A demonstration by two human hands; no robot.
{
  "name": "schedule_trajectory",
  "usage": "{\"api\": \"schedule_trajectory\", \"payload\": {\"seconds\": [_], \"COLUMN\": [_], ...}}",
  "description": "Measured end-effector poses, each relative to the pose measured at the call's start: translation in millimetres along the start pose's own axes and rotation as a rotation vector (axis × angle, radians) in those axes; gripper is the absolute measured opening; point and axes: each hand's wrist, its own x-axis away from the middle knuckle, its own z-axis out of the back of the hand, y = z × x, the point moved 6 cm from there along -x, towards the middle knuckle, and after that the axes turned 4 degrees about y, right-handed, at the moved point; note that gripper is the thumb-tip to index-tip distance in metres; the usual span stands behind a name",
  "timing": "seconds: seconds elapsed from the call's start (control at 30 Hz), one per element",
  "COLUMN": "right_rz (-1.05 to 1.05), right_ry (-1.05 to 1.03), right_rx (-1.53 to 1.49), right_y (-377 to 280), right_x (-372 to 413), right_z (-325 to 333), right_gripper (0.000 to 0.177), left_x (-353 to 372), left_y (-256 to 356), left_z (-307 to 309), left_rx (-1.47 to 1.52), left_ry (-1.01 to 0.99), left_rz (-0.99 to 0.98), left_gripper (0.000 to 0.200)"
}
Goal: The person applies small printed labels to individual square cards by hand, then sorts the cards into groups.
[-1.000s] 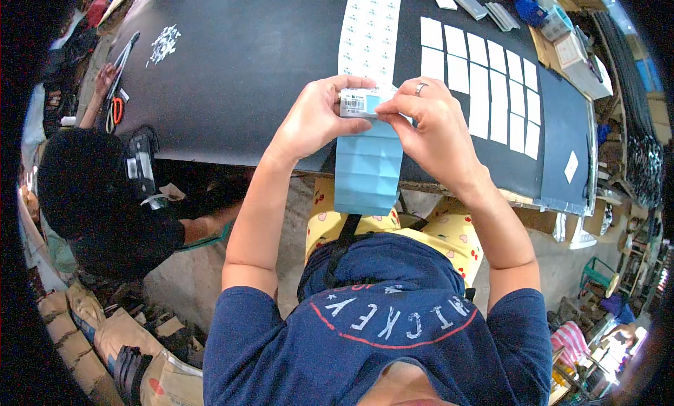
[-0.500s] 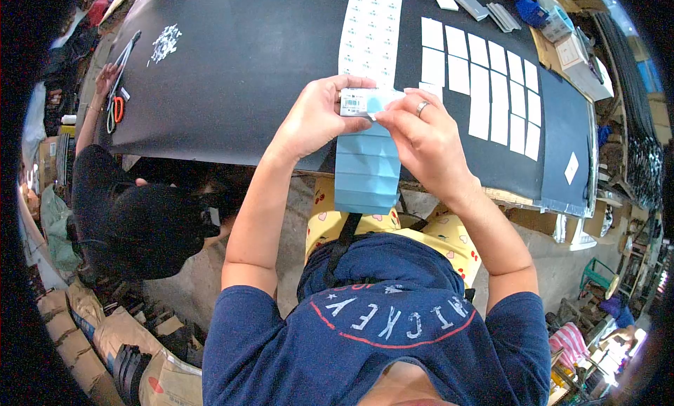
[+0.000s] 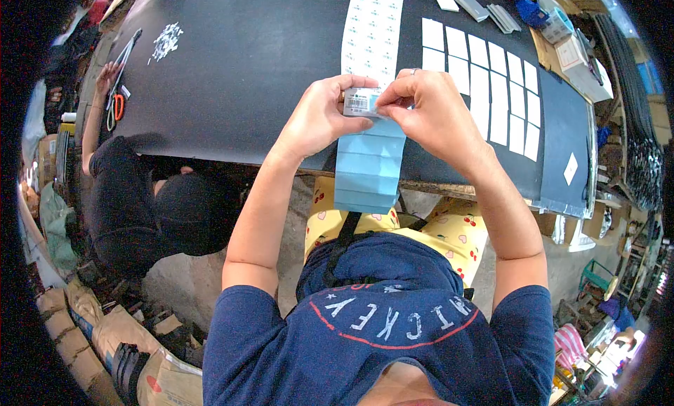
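My left hand (image 3: pixel 316 118) grips a small white card with a barcode label (image 3: pixel 358 103) between thumb and fingers, over the table's near edge. The thumb and forefinger of my right hand (image 3: pixel 428 111) are pinched at the card's right end; what they hold there is too small to make out. Beneath both hands runs a long strip of printed labels (image 3: pixel 372 34), white side up on the table. Its light blue backing (image 3: pixel 368 171) hangs folded over the near edge.
White cards (image 3: pixel 479 90) lie in rows on the black table (image 3: pixel 246 62). At the left are orange-handled scissors (image 3: pixel 116 108), a pile of small white bits (image 3: pixel 166 41) and a co-worker in black (image 3: pixel 154 209). Boxes (image 3: pixel 579 58) stand at the right.
My right hand has turned, its knuckles now higher, and its fingertips stay at the card. The co-worker's body has shifted to the right and bent lower.
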Motion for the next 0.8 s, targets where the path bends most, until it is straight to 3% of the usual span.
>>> {"api": "schedule_trajectory", "payload": {"seconds": [0.3,0.53,0.6,0.73,0.8], "right_rz": [-0.136,-0.099,-0.072,0.029,-0.026], "right_ry": [-0.031,-0.008,-0.1,-0.247,-0.384], "right_rx": [-0.004,0.1,0.051,-0.028,-0.089], "right_y": [5.4,3.0,4.7,27.0,47.5], "right_x": [-2.3,-9.1,-10.4,-18.1,-19.0], "right_z": [0.2,12.3,16.3,43.9,54.7], "right_gripper": [0.011,0.01,0.011,0.016,0.016], "left_x": [2.2,4.2,4.9,9.7,12.6], "left_y": [5.2,3.8,4.7,4.5,-0.1], "left_z": [-2.3,-3.5,-2.0,2.1,4.5], "left_rx": [-0.026,-0.078,-0.119,0.054,0.176], "left_ry": [0.015,0.015,-0.004,-0.04,-0.058], "left_rz": [0.006,-0.03,-0.033,0.022,0.032], "left_gripper": [0.053,0.056,0.058,0.063,0.066]}}
